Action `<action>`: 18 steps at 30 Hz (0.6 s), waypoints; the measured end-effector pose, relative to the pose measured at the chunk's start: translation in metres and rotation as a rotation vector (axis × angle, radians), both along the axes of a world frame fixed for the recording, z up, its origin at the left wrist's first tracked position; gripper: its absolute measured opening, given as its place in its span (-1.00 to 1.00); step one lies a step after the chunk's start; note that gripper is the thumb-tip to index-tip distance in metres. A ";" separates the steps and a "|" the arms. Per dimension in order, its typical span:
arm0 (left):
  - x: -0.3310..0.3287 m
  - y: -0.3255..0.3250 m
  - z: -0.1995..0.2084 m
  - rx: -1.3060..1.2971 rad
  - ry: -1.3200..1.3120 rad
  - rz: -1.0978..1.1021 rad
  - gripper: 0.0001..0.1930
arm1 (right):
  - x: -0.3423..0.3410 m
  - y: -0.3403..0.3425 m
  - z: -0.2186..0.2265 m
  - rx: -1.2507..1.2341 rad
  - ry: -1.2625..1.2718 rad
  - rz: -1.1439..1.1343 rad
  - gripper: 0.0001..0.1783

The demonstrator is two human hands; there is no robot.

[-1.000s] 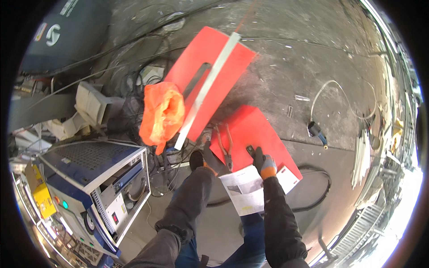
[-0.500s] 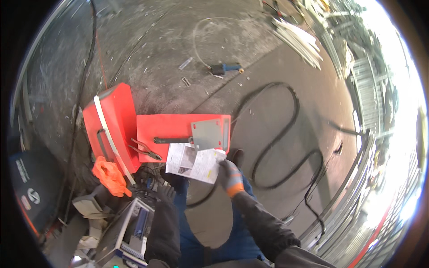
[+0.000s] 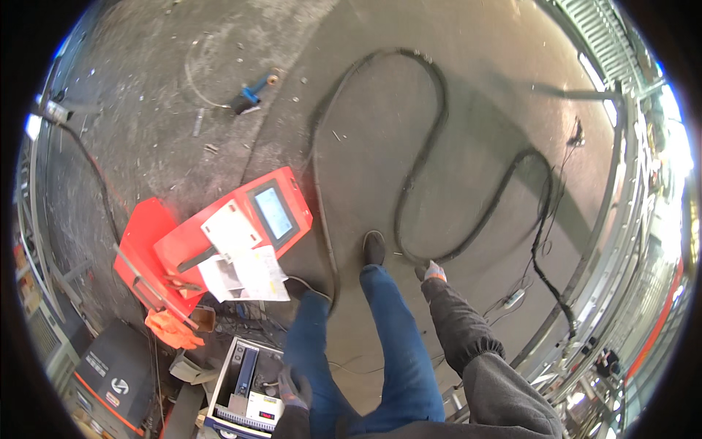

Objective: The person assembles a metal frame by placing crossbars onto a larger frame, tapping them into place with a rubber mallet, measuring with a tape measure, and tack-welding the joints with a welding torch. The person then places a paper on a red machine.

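My right hand, in a grey glove with an orange cuff, hangs in front of my right leg, over the black hose. Whether it touches the hose and how its fingers are curled does not show clearly. Low beside my left thigh is my left hand, slightly blurred, fingers apart and holding nothing, near an open metal-framed case with a white device. Printed sheets lie on the near side of a red machine housing, below its lit screen and a pale plate.
Pliers rest on the red housing, and an orange cloth drapes its near corner. A black machine stands lower left. The hose winds over the floor; farther off lies a blue-and-black hand tool. Metal racks line the right side.
My right hand has left the sheets and swung out to the right; the left hand has dropped back toward my thigh. The view has turned rightward, and the machine's screen now shows.
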State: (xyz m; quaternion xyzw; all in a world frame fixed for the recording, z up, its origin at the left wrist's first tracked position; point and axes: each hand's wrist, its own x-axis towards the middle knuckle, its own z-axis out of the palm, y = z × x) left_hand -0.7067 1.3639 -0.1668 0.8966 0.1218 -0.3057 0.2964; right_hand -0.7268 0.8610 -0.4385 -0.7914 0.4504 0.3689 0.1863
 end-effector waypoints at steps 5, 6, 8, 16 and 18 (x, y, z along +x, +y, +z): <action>0.017 -0.064 -0.027 0.146 0.057 -0.527 -0.51 | 0.033 -0.012 -0.188 -0.038 -0.094 -0.224 -0.61; 0.025 -0.066 -0.035 0.137 0.019 -0.581 -0.52 | 0.044 -0.011 -0.220 -0.061 -0.059 -0.238 -0.52; 0.035 -0.064 -0.050 0.108 -0.061 -0.657 -0.54 | 0.061 -0.003 -0.270 -0.109 -0.050 -0.279 -0.19; 0.023 -0.030 -0.072 0.019 -0.278 -0.836 -0.57 | -0.148 0.065 -0.175 -0.259 -0.149 0.097 -0.59; 0.014 -0.019 -0.068 -0.109 -0.461 -0.788 -0.68 | -0.274 0.099 -0.066 0.074 0.075 0.023 -0.52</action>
